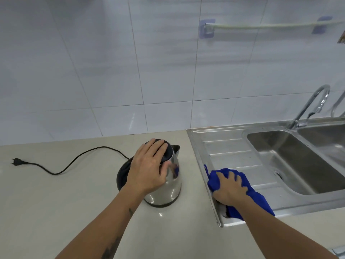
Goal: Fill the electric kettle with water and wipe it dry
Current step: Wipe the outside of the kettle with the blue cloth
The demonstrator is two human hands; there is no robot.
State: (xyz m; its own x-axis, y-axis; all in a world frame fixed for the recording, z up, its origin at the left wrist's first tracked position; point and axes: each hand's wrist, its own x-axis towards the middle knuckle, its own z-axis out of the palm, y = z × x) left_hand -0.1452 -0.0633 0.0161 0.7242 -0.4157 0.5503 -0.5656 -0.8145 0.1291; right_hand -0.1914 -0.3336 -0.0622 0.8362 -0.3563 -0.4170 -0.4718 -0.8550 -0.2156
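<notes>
A steel electric kettle with a black lid and handle stands upright on the beige counter, its spout toward the wall. My left hand lies flat on the lid, fingers straight and thumb against the steel side. A blue cloth lies bunched on the sink's draining board. On top of the cloth rests my right hand, its fingers curled into the fabric and gripping it.
The kettle's black cord trails left across the counter to a loose plug. A steel sink basin with a curved tap sits at the right. White tiles and a towel rail fill the wall.
</notes>
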